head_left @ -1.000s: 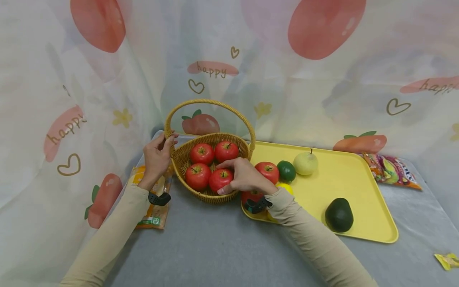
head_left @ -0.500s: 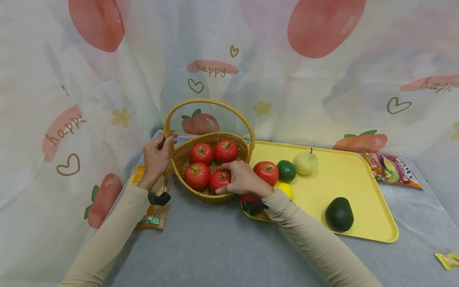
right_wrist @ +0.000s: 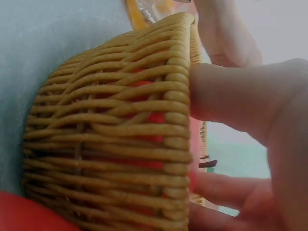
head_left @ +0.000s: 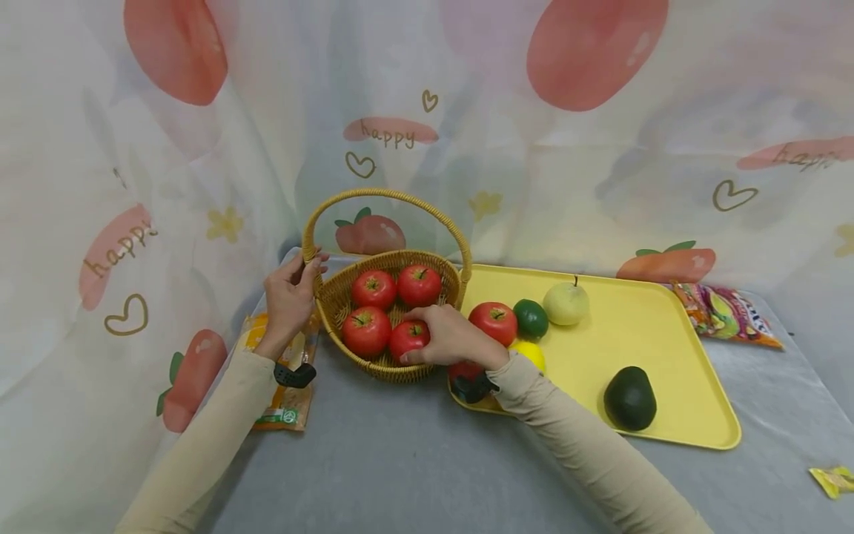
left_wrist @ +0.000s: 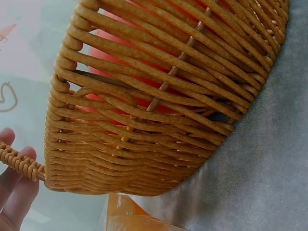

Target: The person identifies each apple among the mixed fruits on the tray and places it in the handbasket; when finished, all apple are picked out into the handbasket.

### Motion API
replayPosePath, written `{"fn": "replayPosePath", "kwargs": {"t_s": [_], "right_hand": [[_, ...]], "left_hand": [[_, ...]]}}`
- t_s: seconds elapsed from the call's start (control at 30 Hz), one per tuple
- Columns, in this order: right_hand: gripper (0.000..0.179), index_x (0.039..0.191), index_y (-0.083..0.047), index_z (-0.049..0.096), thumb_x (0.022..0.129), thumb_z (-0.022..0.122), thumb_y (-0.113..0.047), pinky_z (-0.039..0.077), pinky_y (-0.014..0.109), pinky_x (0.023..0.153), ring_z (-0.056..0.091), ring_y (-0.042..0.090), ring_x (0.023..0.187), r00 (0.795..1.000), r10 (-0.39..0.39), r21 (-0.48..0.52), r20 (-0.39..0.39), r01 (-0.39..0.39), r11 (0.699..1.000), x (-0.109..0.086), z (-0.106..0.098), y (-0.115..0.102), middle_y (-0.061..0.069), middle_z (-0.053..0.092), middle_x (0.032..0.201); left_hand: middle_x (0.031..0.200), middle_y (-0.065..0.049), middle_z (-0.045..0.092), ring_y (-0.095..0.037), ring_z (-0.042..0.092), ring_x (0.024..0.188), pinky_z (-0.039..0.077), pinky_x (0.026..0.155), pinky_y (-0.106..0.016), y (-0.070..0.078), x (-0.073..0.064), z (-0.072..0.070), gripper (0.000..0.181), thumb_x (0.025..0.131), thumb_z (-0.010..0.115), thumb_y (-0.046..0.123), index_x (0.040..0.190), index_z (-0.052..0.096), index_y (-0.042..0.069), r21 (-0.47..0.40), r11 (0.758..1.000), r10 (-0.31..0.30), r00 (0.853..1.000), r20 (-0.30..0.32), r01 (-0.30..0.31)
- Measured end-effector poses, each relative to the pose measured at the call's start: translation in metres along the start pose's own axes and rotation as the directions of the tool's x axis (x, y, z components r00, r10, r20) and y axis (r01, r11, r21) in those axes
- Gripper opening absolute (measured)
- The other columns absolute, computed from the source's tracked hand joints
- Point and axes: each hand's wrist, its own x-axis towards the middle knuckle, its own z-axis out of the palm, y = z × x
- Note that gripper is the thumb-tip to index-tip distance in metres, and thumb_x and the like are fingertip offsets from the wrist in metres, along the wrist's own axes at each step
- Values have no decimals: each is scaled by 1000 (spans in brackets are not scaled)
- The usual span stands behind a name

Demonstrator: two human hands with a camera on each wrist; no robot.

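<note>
A wicker basket [head_left: 400, 373] with an arched handle stands on the grey table, several red apples inside it. My left hand [head_left: 290, 298] grips the lower left end of the handle [head_left: 385, 193]; in the left wrist view its fingertips [left_wrist: 28, 185] curl round the woven handle. Over the basket's right side my right hand [head_left: 448, 337] holds the front right apple [head_left: 407, 340], thumb and fingers on either side of it. The right wrist view shows the thumb [right_wrist: 231, 94] reaching over the rim, the apple partly hidden behind the weave.
Right of the basket lies a yellow tray [head_left: 554, 386] with red apples [head_left: 494, 323], a green lime [head_left: 531, 320], a yellow fruit [head_left: 530, 354], a pear [head_left: 566, 303] and an avocado [head_left: 630, 398]. Snack packets [head_left: 730, 315] lie beyond it. An orange-clear packet [head_left: 283, 415] lies under the left forearm.
My right hand has shifted slightly down with the front right apple, which now sits a little lower in the basket. The left hand keeps its grip on the handle.
</note>
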Motion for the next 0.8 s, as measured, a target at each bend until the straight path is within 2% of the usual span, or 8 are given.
{"fn": "replayPosePath", "kwargs": {"t_s": [0.17, 0.3, 0.37, 0.47, 0.53, 0.6, 0.7, 0.8], "right_hand": [[71, 150, 2, 57, 96, 77, -39, 49, 50, 112, 61, 35, 129, 996, -71, -17, 52, 72, 997, -8, -6, 0, 15, 68, 141], [68, 151, 1, 56, 99, 74, -39, 48, 49, 115, 62, 32, 132, 991, -123, 10, 45, 123, 992, -18, -12, 1, 15, 65, 145], [65, 150, -2, 58, 99, 75, -38, 51, 50, 110, 65, 31, 122, 992, -123, 59, 8, 122, 991, -27, -16, 2, 13, 66, 144], [58, 147, -9, 63, 97, 79, -34, 54, 52, 105, 68, 30, 118, 990, -110, 172, -89, 124, 977, -43, -22, 7, 10, 69, 141], [53, 142, -13, 68, 94, 83, -31, 56, 55, 102, 70, 29, 117, 980, -99, 237, -172, 139, 962, -55, -24, 14, 7, 72, 137], [52, 137, -15, 72, 90, 87, -28, 57, 56, 102, 69, 28, 124, 965, -82, 285, -249, 154, 946, -67, -25, 22, 4, 74, 134], [58, 136, -14, 73, 83, 94, -24, 57, 56, 102, 70, 31, 122, 943, -44, 329, -331, 159, 931, -82, -24, 36, 5, 75, 133], [69, 137, -11, 71, 76, 99, -24, 57, 55, 103, 70, 33, 122, 932, -25, 323, -362, 150, 934, -93, -19, 48, 8, 73, 136]], "left_hand": [[122, -18, 77, -38, 75, 107, 56, 94, -14, -1, -1, 1, 32, 110, 61, 20, 137, 72, 5, 8, 1000, 7, 1000, -4, -7], [122, -19, 77, -40, 74, 107, 55, 93, -13, -1, -1, 1, 32, 110, 61, 18, 137, 71, 5, 7, 1000, 6, 1000, -7, -6], [122, -19, 77, -39, 74, 108, 55, 93, -12, -1, -2, 0, 33, 110, 61, 18, 138, 71, 5, 2, 1000, 5, 1000, -4, -5], [123, -19, 77, -38, 74, 108, 55, 93, -12, -2, -2, 1, 33, 110, 60, 19, 138, 71, 4, -1, 1000, 7, 1000, 5, -7], [122, -18, 77, -36, 75, 107, 55, 93, -12, -2, -2, 1, 33, 110, 60, 20, 137, 71, 5, -1, 1000, 4, 1000, 3, -4], [121, -18, 78, -33, 76, 107, 55, 93, -12, -3, -3, 1, 32, 110, 61, 20, 137, 72, 5, 2, 1000, 0, 1000, -1, 0], [120, -17, 78, -28, 76, 105, 55, 91, -12, -3, -3, 1, 32, 110, 61, 21, 135, 73, 7, 12, 1000, -3, 1000, -10, 3], [120, -17, 78, -29, 76, 105, 54, 90, -11, -4, -2, 2, 31, 110, 61, 21, 135, 73, 7, 15, 1000, 3, 1000, -18, -2]]}}
